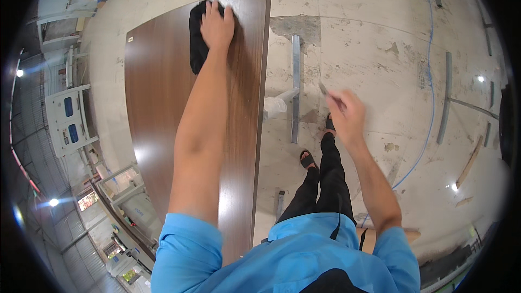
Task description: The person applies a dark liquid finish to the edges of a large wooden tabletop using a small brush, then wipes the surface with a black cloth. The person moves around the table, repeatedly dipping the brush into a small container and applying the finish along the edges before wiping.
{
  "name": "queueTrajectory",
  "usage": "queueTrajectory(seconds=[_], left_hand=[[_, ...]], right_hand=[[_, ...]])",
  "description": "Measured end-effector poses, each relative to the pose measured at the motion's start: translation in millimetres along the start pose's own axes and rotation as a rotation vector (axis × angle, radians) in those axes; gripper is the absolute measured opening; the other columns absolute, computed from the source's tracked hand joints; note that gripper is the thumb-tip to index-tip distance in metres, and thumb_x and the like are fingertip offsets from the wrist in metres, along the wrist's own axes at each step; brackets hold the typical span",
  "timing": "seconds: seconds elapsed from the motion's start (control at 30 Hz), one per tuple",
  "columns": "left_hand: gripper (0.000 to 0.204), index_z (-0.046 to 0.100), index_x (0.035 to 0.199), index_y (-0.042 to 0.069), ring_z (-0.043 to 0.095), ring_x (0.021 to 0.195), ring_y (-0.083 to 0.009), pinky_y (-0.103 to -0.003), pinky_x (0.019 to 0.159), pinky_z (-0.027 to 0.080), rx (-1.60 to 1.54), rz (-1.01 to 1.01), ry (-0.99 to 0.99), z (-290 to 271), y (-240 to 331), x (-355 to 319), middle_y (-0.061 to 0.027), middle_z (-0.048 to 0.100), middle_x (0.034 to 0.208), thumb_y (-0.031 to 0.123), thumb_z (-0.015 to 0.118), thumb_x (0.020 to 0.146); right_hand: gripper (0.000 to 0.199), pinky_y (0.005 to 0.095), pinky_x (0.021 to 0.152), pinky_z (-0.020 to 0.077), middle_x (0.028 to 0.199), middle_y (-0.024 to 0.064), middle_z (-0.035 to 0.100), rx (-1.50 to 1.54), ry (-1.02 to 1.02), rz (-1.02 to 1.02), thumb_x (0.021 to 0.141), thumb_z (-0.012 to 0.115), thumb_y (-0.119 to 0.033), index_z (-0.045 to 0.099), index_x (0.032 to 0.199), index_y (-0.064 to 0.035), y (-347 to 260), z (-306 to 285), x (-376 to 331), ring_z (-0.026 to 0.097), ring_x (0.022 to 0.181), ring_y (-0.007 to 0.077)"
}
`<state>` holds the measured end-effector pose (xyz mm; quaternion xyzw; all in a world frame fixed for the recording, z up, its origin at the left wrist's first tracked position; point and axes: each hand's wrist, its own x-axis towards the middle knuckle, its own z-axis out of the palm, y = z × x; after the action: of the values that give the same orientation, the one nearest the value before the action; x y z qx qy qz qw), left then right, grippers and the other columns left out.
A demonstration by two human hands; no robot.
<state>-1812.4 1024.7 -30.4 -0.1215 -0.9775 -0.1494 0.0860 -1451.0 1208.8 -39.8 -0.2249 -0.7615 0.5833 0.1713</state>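
Observation:
My left hand [218, 28] presses on a bunched black cloth [197, 49] near the far end of a brown wood-grain panel [157, 70]. Its fingers lie over the cloth, which rests flat against the glossy surface. Off the panel's right side, my right hand [347, 113] is closed in a pinch, slightly smeared by motion. A small thin greyish piece [323, 89] sticks out from its fingertips; its exact kind is too blurred to tell.
Beside the panel a metal bar [296, 87] with a plastic-wrapped part [275, 106] shows low down. A blue hose [430, 65] runs over the stained floor. More metal bars [445, 97] lie at the right. Machines [70, 119] stand at the left.

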Motion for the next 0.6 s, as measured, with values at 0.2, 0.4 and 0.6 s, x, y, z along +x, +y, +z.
queueTrajectory(seconds=[0.2, 0.4, 0.6], left_hand=[[0.056, 0.049, 0.158, 0.004, 0.047, 0.147, -0.0418, -0.051, 0.125, 0.033, 0.125, -0.147, 0.052, -50, -87, -148, -0.0227, 0.047, 0.164, 0.03, 0.05, 0.108], [0.057, 0.048, 0.159, 0.005, 0.046, 0.149, -0.0401, -0.052, 0.127, 0.03, 0.128, -0.186, 0.041, -55, -86, -155, -0.0212, 0.046, 0.166, 0.024, 0.049, 0.106], [0.057, 0.048, 0.159, 0.005, 0.046, 0.149, -0.0398, -0.054, 0.127, 0.03, 0.106, -0.153, 0.051, -57, -84, -158, -0.0212, 0.046, 0.166, 0.023, 0.05, 0.105]], right_hand=[[0.013, 0.0392, 0.07, 0.0556, 0.089, 0.0066, 0.071, -0.155, 0.237, -0.524, 0.089, 0.076, -0.004, 0.078, 0.101, -0.0107, 13, 106, 192, 0.069, 0.083, 0.0291], [0.016, 0.04, 0.07, 0.0568, 0.09, 0.0066, 0.072, -0.248, 0.222, -0.59, 0.089, 0.074, -0.003, 0.079, 0.102, -0.0112, -12, 135, 257, 0.069, 0.086, 0.0279], [0.016, 0.0388, 0.067, 0.0577, 0.087, 0.0054, 0.07, -0.176, 0.026, -0.764, 0.087, 0.073, -0.002, 0.078, 0.1, -0.0084, -3, 128, 224, 0.068, 0.085, 0.0266]])
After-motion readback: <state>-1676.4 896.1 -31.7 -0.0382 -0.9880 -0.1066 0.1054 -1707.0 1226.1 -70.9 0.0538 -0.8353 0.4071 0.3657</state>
